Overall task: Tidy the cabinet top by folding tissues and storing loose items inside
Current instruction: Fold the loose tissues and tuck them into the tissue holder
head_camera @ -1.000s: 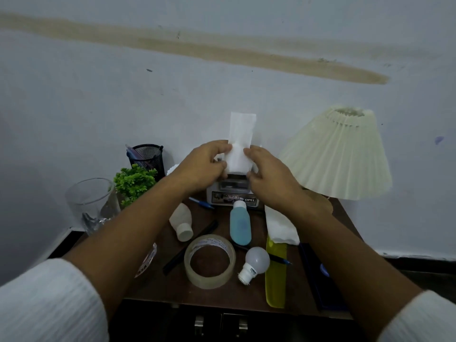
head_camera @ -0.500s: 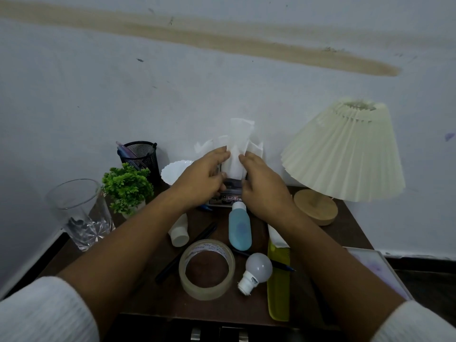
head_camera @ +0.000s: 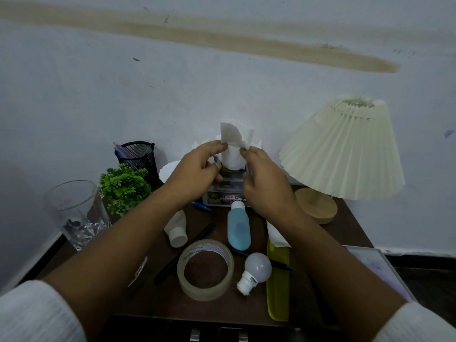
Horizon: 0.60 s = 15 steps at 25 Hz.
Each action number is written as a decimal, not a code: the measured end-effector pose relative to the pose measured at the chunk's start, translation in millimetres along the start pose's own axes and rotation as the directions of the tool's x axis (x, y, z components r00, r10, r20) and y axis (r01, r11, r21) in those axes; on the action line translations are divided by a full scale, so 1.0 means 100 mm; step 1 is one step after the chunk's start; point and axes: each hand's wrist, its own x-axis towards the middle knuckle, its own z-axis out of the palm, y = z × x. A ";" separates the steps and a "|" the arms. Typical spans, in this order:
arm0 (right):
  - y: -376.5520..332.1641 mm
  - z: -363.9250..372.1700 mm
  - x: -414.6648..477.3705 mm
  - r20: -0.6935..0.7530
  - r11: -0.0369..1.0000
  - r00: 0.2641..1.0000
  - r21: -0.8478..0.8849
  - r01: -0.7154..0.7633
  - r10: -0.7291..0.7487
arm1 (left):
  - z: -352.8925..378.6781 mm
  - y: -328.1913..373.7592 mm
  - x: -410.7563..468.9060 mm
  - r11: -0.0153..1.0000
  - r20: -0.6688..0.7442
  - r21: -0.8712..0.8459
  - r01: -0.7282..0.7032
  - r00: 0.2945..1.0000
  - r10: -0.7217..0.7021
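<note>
A white tissue point(head_camera: 233, 146) stands upright over a small clear box point(head_camera: 223, 193) at the back of the dark wooden cabinet top point(head_camera: 249, 309). My left hand point(head_camera: 197, 169) and my right hand point(head_camera: 264, 178) pinch the tissue from either side just above the box. Loose on the top lie a blue bottle point(head_camera: 238, 228), a white bottle point(head_camera: 176, 229), a tape roll point(head_camera: 205, 270), a bulb point(head_camera: 255, 270), a black pen point(head_camera: 185, 253), a yellow-green comb point(head_camera: 277, 287) and another tissue point(head_camera: 275, 234) under my right forearm.
A pleated lamp point(head_camera: 343, 154) stands at the right back. A glass point(head_camera: 76, 213), a small green plant point(head_camera: 124, 187) and a mesh pen holder point(head_camera: 138, 156) stand at the left back. A white plate point(head_camera: 170, 170) leans behind my left hand. Drawer handles point(head_camera: 217, 335) show below.
The tissue's top has curled over and my hands have shifted slightly on it above the box. The view has moved a little; more of the lamp base shows than a second ago.
</note>
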 end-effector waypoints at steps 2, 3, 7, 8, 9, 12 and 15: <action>0.02 0.00 0.01 0.018 1.000 1.000 0.018 0.002 -0.002 | -0.04 0.00 0.05 0.999 -0.007 0.039 0.017 1.000 -0.016; 0.03 0.00 0.02 0.030 1.000 1.000 0.027 0.003 -0.003 | -0.05 0.00 0.07 0.998 -0.004 0.050 0.027 1.000 -0.027; 0.08 0.00 0.09 0.044 0.997 0.999 0.080 -0.009 0.005 | -0.05 0.01 0.08 0.998 -0.013 0.047 0.034 0.999 -0.034; 0.09 0.01 0.11 0.056 0.996 0.998 0.093 -0.019 0.013 | -0.05 0.01 0.06 0.998 -0.017 0.043 0.036 0.999 -0.036; 0.08 0.01 0.12 0.067 0.994 0.998 0.104 -0.027 0.020 | -0.06 0.02 0.05 0.999 -0.022 0.036 0.037 0.999 -0.036; 0.06 -0.02 0.14 0.030 0.986 0.999 0.166 -0.031 0.027 | -0.07 0.03 0.02 1.000 -0.052 -0.014 0.026 0.998 -0.026; 0.07 -0.02 0.13 0.022 0.980 0.999 0.194 -0.039 0.036 | -0.07 0.05 0.02 0.998 -0.064 -0.046 0.033 0.997 -0.036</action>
